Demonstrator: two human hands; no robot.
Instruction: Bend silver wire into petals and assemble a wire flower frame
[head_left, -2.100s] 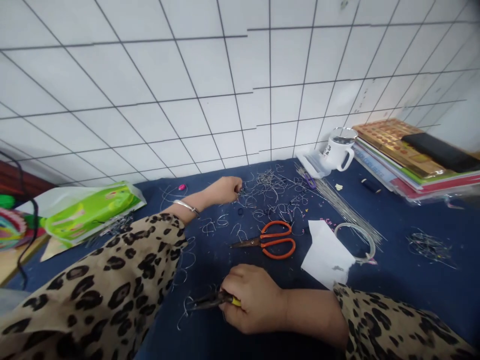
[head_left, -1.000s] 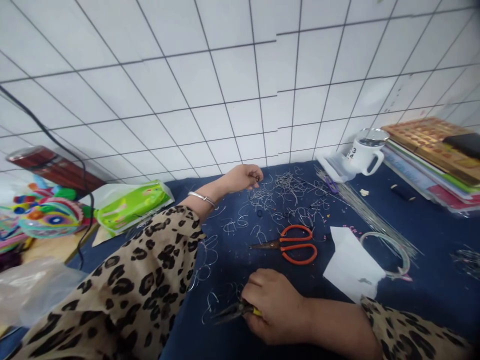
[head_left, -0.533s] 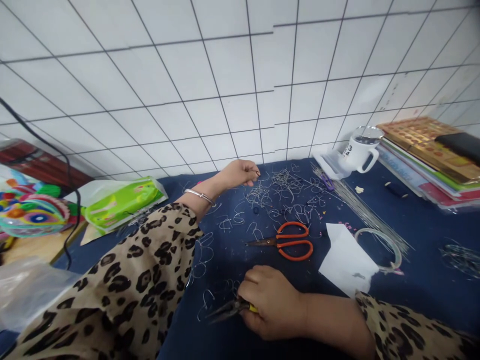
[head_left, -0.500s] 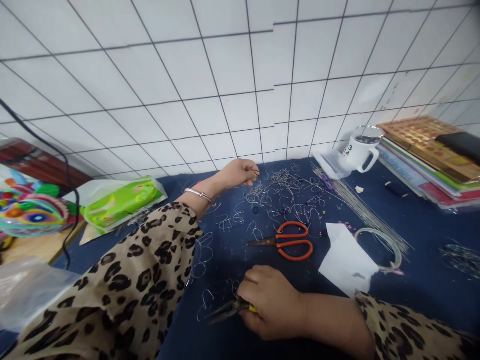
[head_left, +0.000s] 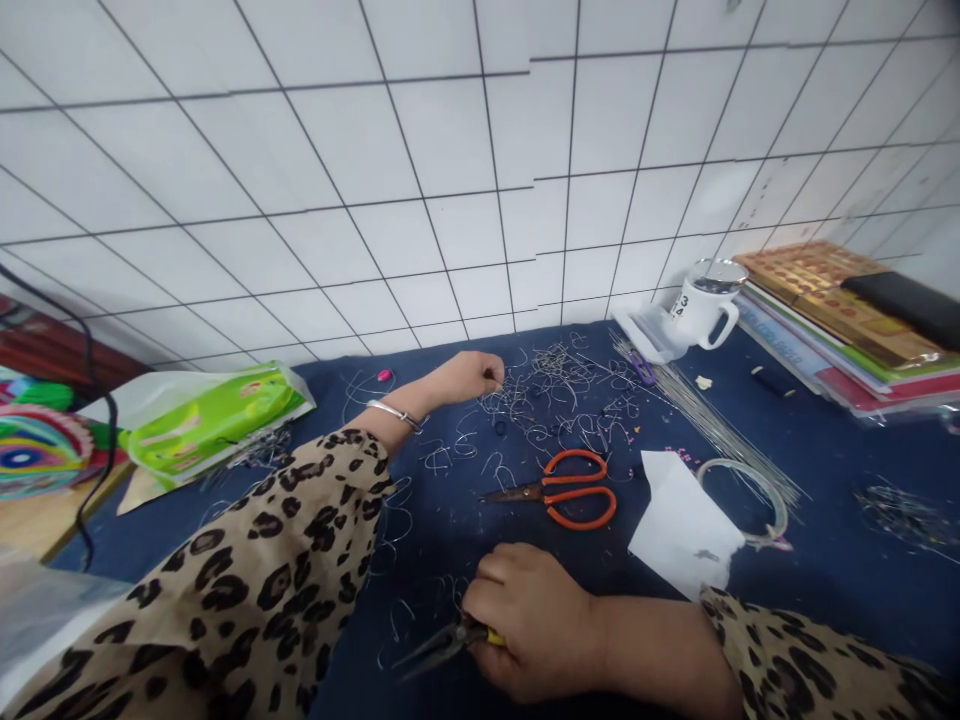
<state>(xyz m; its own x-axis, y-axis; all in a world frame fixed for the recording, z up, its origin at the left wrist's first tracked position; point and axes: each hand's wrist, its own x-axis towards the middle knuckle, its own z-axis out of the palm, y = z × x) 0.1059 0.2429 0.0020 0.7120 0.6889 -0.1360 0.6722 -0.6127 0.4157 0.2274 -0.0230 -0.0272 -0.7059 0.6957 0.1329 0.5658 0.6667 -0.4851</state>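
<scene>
My right hand (head_left: 529, 620) is wrapped round the yellow handles of long-nose pliers (head_left: 439, 648), whose jaws point left, low over the blue cloth. My left hand (head_left: 471, 378) reaches to the far side, at the left edge of a heap of bent thin wires (head_left: 551, 375). Its fingers are curled in a pinch; whatever they hold is too small to make out. Between my hands lie scissors with orange handles (head_left: 577, 490), blades toward the left. Loose curled wire pieces (head_left: 450, 448) are scattered around them.
A white paper (head_left: 686, 525) and a ring-shaped coil (head_left: 776, 500) lie right of the scissors, by a bundle of straight wires (head_left: 697, 410). Farther right stand a white mug (head_left: 701, 305) and stacked books (head_left: 840, 330). A green packet (head_left: 217, 420) lies left, before the tiled wall (head_left: 337, 150).
My left hand has come down a little, closer to the wire heap. My right hand still grips the pliers in about the same place. The whole view has shifted slightly.
</scene>
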